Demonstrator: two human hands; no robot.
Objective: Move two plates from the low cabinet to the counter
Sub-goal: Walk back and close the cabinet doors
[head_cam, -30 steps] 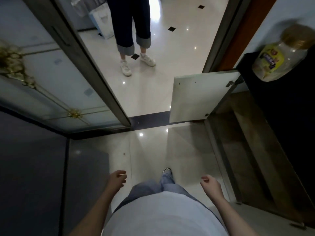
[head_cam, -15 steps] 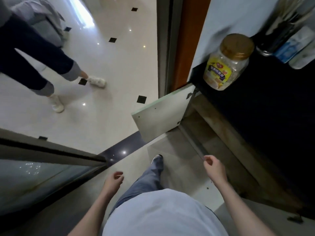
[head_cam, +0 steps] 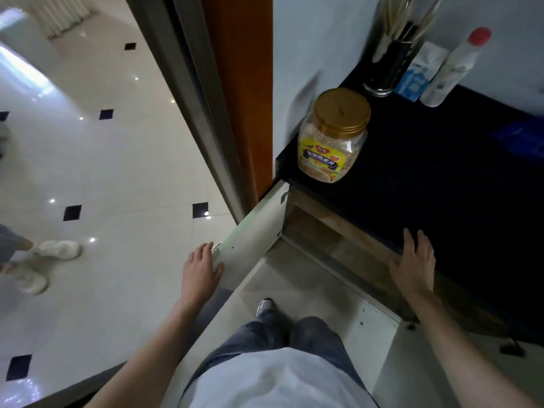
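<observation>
The low cabinet [head_cam: 318, 231] stands open below a black counter [head_cam: 441, 187] on the right. Its white left door [head_cam: 256, 231] swings out toward me. My left hand [head_cam: 200, 267] rests with fingers spread on the outer edge of that door. My right hand [head_cam: 413, 263] lies flat, fingers apart, on the front edge of the counter. No plates are visible; the cabinet's inside is dark and mostly hidden by the counter.
A gold-lidded plastic jar [head_cam: 334, 136] stands at the counter's left corner. A utensil holder [head_cam: 388, 63], a carton [head_cam: 418, 75] and a white bottle [head_cam: 453, 69] line the back wall. Another person's white shoes [head_cam: 56, 250] stand on the tiled floor at left. A second open door [head_cam: 379, 328] is by my right leg.
The view has swung right toward the counter. My left hand rose to the cabinet door's edge, and my right hand rose onto the counter's front edge.
</observation>
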